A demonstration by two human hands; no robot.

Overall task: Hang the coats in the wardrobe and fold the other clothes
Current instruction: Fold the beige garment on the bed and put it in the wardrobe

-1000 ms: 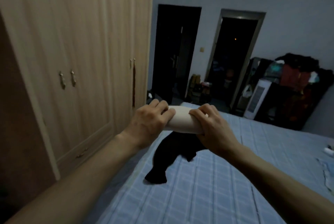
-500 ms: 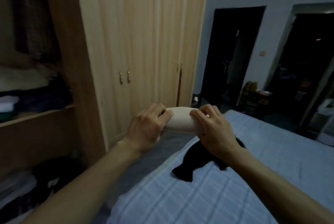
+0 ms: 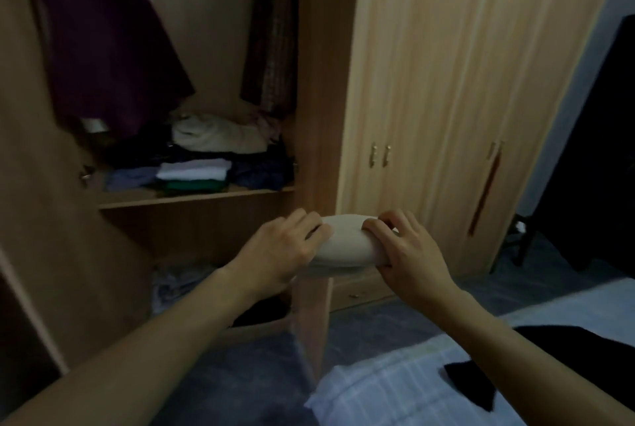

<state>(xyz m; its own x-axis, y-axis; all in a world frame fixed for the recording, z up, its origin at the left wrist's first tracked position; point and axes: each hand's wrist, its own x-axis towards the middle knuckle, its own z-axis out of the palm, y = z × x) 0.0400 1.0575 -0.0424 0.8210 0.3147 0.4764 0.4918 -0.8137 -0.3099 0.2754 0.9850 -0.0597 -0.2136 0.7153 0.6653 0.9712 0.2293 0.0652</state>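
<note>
A cream folded garment (image 3: 345, 245) is held in front of me between both hands. My left hand (image 3: 281, 248) grips its left end and my right hand (image 3: 409, 254) grips its right end. Behind it stands the open wardrobe (image 3: 319, 116), with a dark purple coat (image 3: 106, 48) and a brown patterned garment (image 3: 271, 30) hanging inside. On the wardrobe shelf (image 3: 192, 198) lie stacks of folded clothes (image 3: 206, 164). A black garment (image 3: 563, 364) lies on the bed (image 3: 395, 391) at the lower right.
Closed wardrobe doors (image 3: 446, 116) with small handles fill the right. An open wardrobe door (image 3: 37, 219) stands at the left. More clothes (image 3: 178, 285) lie in the bottom compartment. A dark doorway (image 3: 598, 151) is at the far right. Dark floor lies between bed and wardrobe.
My view has swung left from the bed and doorways to the open wardrobe. Both hands still hold the cream garment in the same grip, now in front of the wardrobe.
</note>
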